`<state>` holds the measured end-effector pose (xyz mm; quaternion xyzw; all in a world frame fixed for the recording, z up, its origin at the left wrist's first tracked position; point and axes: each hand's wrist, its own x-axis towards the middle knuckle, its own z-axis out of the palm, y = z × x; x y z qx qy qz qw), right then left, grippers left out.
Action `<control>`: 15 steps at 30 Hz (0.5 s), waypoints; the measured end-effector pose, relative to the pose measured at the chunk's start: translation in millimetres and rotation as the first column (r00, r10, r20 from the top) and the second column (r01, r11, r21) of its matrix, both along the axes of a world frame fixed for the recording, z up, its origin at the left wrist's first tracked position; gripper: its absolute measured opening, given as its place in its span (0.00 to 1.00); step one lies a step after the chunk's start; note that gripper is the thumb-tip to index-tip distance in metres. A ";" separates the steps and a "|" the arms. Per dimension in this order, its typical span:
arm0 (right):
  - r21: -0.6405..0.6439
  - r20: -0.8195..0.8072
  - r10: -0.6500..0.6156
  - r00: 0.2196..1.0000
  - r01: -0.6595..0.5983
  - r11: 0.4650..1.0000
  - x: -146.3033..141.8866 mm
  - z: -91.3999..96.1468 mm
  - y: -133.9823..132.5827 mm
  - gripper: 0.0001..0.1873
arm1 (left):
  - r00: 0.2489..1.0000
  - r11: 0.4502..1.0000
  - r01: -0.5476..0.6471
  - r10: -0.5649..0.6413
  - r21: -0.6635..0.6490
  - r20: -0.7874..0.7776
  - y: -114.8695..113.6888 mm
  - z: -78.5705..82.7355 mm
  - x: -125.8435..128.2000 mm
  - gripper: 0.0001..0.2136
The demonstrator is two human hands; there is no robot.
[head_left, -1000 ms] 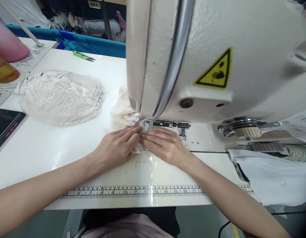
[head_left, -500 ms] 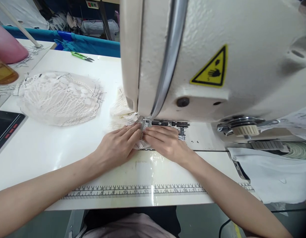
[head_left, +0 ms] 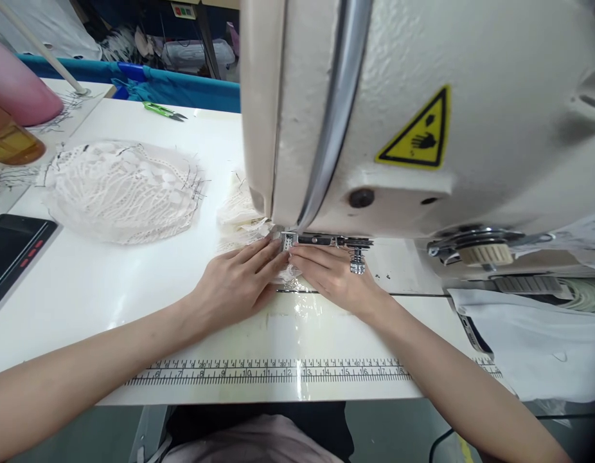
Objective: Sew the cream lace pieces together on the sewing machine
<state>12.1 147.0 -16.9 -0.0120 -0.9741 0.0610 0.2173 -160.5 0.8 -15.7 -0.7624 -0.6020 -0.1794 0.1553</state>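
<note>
head view: left hand (head_left: pixel 239 276) and right hand (head_left: pixel 333 276) angled inward, just near of the presser foot (head_left: pixel 288 241) of a sewing machine (head_left: pixel 403 83)
fingers laid long and flat, tips almost meeting over cream lace (head_left: pixel 237 215); thumb grip not clear, so pinching cannot be told
lace sits at the foot, rumpled part to its far left, small edge showing between the hands
progress, by judgement: partway along a seam; rumpled far part seems already through, short near end seems left; stitches too small to make out
second lace piece (head_left: pixel 124 193) lies well apart, left on the table (head_left: pixel 182 341), dark loose threads along its edges, perhaps untrimmed
green snips (head_left: pixel 163 112) beyond it, lying unused
</note>
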 end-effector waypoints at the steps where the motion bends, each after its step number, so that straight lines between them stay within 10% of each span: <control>1: -0.002 0.000 -0.015 1.000 0.015 1.000 0.5 1.6 -0.1 0.12 | 1.000 1.000 0.000 0.000 -0.005 0.007 0.2 -0.1 0.0 0.16; 15: -0.196 -0.044 -0.126 0.991 0.115 0.974 -5.2 -6.3 0.6 0.12 | 0.997 0.995 -0.041 0.047 -0.094 0.058 7.4 -0.4 -3.5 0.16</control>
